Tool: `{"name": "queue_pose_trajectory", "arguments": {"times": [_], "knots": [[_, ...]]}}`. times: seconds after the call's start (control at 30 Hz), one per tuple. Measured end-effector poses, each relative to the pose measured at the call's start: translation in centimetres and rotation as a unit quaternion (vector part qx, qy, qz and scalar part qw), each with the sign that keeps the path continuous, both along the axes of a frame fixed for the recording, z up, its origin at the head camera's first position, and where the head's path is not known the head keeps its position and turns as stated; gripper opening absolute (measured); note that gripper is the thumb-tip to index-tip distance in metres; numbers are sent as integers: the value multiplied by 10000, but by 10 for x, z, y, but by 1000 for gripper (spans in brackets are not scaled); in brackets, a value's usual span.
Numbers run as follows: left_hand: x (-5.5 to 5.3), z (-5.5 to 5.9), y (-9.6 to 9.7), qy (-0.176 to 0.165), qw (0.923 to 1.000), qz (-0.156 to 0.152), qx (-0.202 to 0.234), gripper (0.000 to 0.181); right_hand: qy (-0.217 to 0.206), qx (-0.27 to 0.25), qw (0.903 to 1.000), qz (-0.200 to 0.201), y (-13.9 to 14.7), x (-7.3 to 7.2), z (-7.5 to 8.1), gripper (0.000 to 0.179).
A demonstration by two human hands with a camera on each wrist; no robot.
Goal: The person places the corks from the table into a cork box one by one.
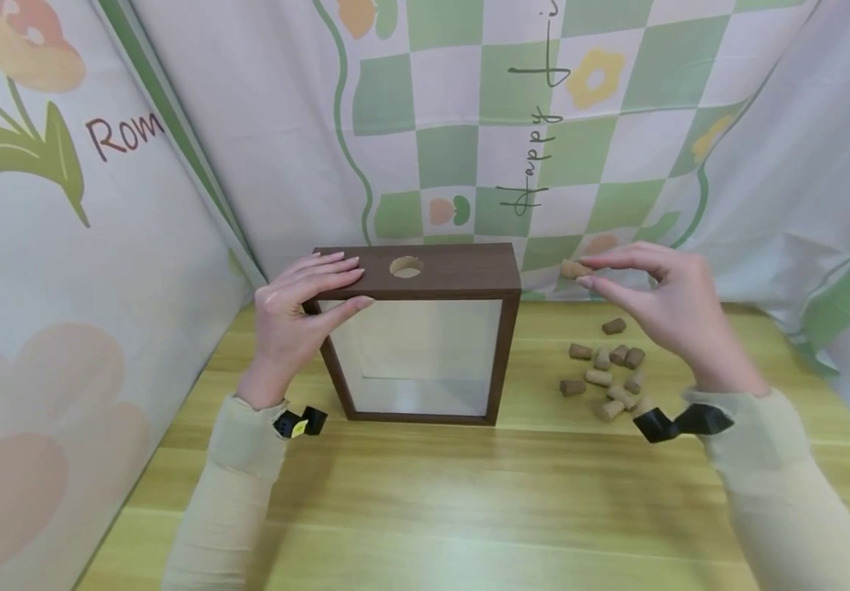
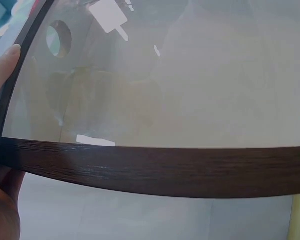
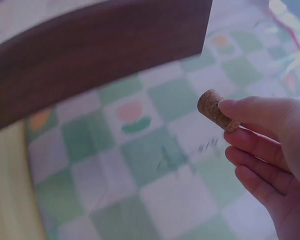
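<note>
A dark brown wooden shadow box (image 1: 425, 294) with a clear front stands upright on the table, a round hole (image 1: 406, 268) in its top. My left hand (image 1: 299, 304) holds the box at its upper left corner, fingers across the top and thumb at the front edge. The left wrist view shows its thumb (image 2: 5, 67) by the frame. To the right of the box, my right hand (image 1: 664, 295) pinches a wine cork (image 3: 216, 109) between thumb and index finger, in the air and apart from the box. Below that hand, several corks (image 1: 599, 377) lie scattered on the table.
The wooden table (image 1: 425, 509) reaches back to a curtain (image 1: 513, 107) with green and white checks, close behind the box. A second printed cloth (image 1: 40, 271) hangs along the left side.
</note>
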State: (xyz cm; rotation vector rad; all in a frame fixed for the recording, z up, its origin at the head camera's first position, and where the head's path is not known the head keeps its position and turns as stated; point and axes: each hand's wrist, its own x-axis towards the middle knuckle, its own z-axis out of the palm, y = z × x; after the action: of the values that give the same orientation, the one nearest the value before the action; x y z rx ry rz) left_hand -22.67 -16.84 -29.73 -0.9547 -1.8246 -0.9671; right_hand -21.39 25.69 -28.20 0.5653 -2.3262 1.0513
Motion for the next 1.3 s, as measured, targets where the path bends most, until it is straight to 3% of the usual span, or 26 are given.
{"name": "queue_pose_trajectory", "arguments": {"times": [0.13, 0.33, 0.67, 0.87, 1.3], "knots": [[0, 0, 0, 9, 10000, -25, 32, 38, 334, -246, 9989, 239, -20, 1, 18, 24], [0, 1, 0, 26, 10000, -19, 28, 39, 355, -505, 9971, 435, -51, 4, 45, 20], [0, 1, 0, 28, 10000, -10, 15, 39, 554, -455, 9883, 1344, -98, 4, 71, 19], [0, 1, 0, 17, 10000, 26, -1, 38, 677, -164, 9838, 1653, -122, 4, 77, 16], [2, 1, 1, -36, 9999, 110, -15, 38, 273, 355, 9801, 1933, -144, -24, 68, 16]]}}
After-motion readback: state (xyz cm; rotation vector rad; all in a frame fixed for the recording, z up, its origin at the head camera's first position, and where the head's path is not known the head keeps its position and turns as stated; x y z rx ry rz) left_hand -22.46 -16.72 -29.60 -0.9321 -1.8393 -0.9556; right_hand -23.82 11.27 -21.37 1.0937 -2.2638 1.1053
